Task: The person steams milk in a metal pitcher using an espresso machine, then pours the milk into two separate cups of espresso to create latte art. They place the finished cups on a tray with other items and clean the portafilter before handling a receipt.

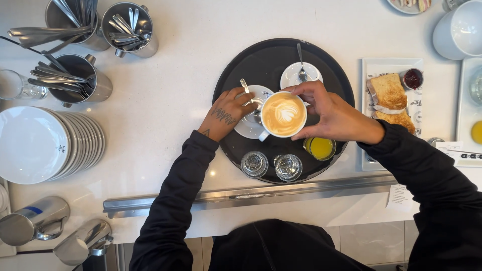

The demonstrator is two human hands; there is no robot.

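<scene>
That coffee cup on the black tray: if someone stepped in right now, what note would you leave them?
Right hand: fingers on the rim of the latte cup.
Left hand: steadying the saucer under it, a spoon by the fingers.
On the round black tray: a second saucer with a spoon, two empty glasses, an orange juice glass.
Done: cup filled and on its saucer.
Left: probably letting go; toast plate sits off the tray.

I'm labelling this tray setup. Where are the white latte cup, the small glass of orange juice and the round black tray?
white latte cup (283, 114), head view, foam surface
small glass of orange juice (321, 147), head view, juice surface
round black tray (261, 62), head view, bare top
</scene>
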